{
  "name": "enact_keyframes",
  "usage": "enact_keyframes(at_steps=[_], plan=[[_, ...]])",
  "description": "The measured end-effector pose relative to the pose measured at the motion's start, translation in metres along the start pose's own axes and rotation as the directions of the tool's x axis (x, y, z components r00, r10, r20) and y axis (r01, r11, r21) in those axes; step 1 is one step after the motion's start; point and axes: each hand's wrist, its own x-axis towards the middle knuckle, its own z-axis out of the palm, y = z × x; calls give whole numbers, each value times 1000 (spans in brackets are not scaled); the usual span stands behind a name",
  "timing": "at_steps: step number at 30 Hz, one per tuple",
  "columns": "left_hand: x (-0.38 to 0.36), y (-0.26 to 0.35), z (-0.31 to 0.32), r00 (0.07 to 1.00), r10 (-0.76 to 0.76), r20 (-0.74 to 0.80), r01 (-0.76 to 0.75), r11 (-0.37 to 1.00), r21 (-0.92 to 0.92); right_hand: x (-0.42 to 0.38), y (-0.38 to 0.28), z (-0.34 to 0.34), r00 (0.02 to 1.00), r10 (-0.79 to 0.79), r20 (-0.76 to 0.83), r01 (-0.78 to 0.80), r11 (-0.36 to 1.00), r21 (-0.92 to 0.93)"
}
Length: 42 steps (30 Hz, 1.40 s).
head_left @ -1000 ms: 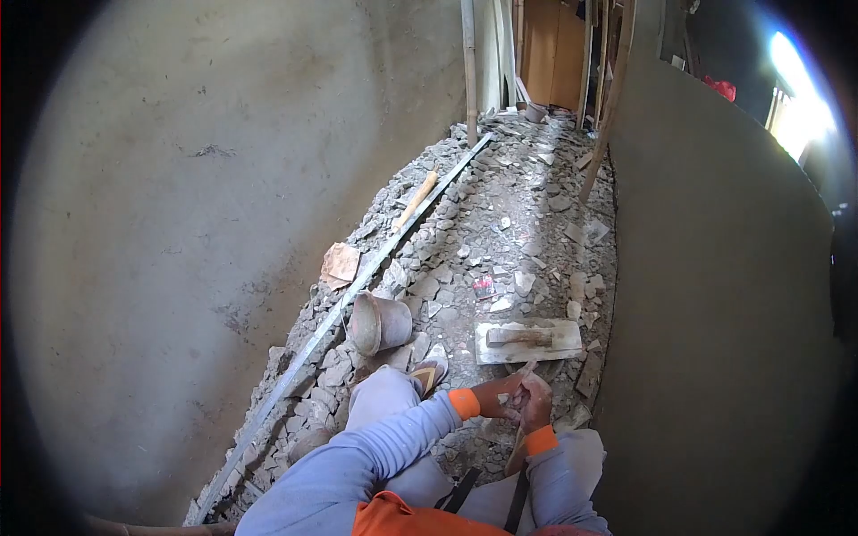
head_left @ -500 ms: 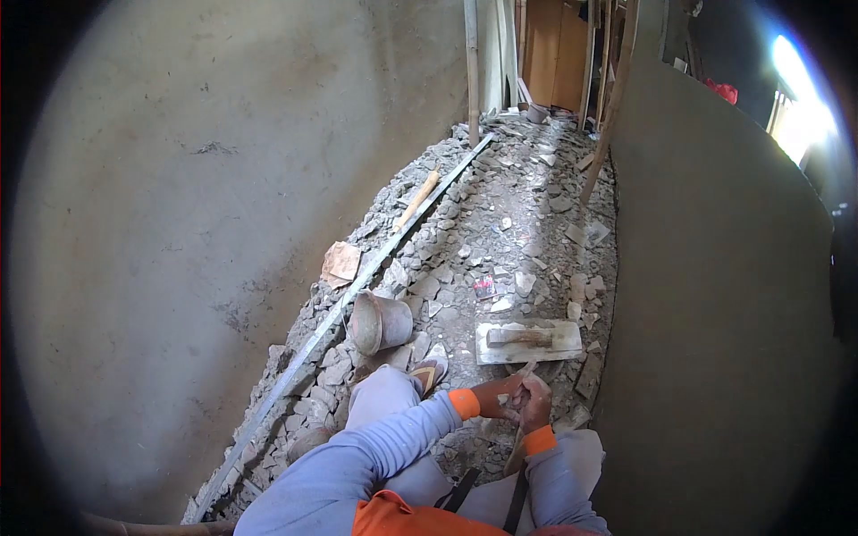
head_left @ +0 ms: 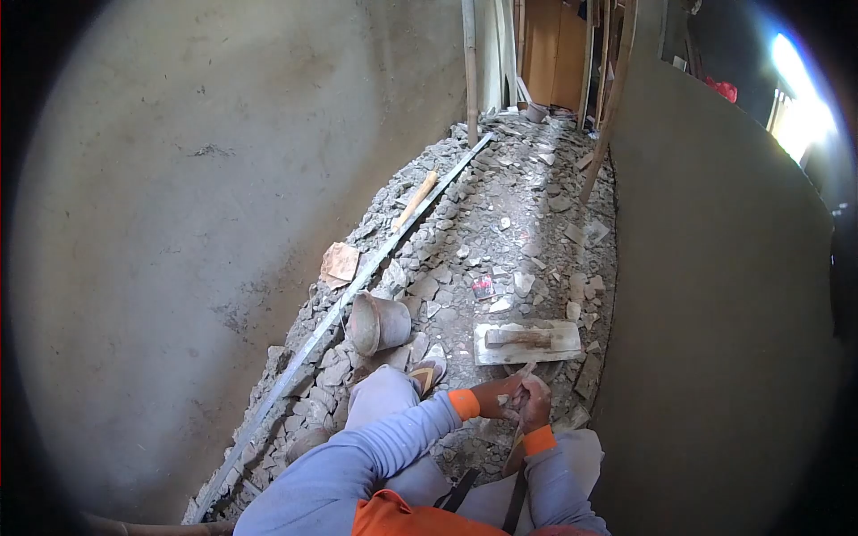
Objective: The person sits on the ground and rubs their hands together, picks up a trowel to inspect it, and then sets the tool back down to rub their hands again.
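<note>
My left hand and my right hand meet in front of my knees, fingers closed and pressed together. A thin, pale, pointed piece sticks up above them; what it belongs to is hidden by my fingers. Just beyond my hands lies a whitish plastering float with its wooden handle on top. It rests over something dark and rounded, mostly covered. To the left, a mortar-stained bucket lies tipped on its side by my sandalled foot.
Broken rubble covers the narrow floor between a plastered left wall and a grey right wall. A long metal straightedge runs along the left side, with a wooden-handled tool beside it. Bamboo poles stand ahead.
The view has shifted very slightly. My hands stay together in the same place, and the float and bucket have not moved.
</note>
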Motion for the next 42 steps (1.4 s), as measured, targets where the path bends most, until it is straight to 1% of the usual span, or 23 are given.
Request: enact_keyframes(at_steps=[2,4,6,11,14,15,17,19,21,22,24,26,29,32,35,37,38,40,42], plan=[[1,2,-1,1000,-3,6,3,1000,-2,2,3,-3,1000,11,-8,-11,1000,28],[1,5,-1,1000,-1,5,1,1000,8,8,17,-10,1000,-27,-3,27,999,33],[2,3,0,999,-33,15,33,999,2,8,13,-9,999,-47,6,47,998,30],[6,4,-2,1000,24,6,-24,998,59,8,7,-10,999,-29,29,28,999,28],[6,5,-3,999,20,33,-22,996,87,11,16,-13,992,-119,34,120,992,-43],[7,5,-2,999,44,22,-46,991,128,11,16,-15,994,-107,29,108,993,-50],[7,6,-2,999,42,24,-45,991,127,12,16,-16,996,-83,20,84,994,-64],[7,10,-3,999,-8,49,6,999,43,15,25,-20,987,-159,28,162,975,-154],[8,13,-5,992,-95,80,96,995,-9,16,28,-22,978,-204,42,208,954,-214],[8,15,-5,990,-113,85,114,993,-16,16,29,-22,976,-212,49,217,949,-229],[8,20,-7,989,-124,84,125,992,-10,12,16,-15,986,-161,37,165,973,-162],[7,26,-9,989,-127,81,126,992,6,4,-2,-6,999,-37,16,37,999,7],[6,27,-9,985,-144,93,143,990,18,10,14,-11,990,-136,20,137,989,-62],[5,22,-6,988,-129,89,128,992,16,5,7,-8,998,-65,1,65,998,-4],[3,28,-8,995,-83,49,84,996,-9,-1,-7,1,1000,18,12,-19,993,118],[1,18,-4,999,-36,21,36,999,2,0,-3,0,1000,-4,-2,4,997,80],[1,20,-4,999,-43,21,43,999,6,0,-3,1,1000,-15,-9,16,998,62],[0,22,-5,998,-58,19,57,998,16,-2,-4,2,1000,-4,-1,4,997,81],[-2,15,-4,998,-52,44,49,997,64,-4,-5,4,1000,4,2,-4,997,82]])
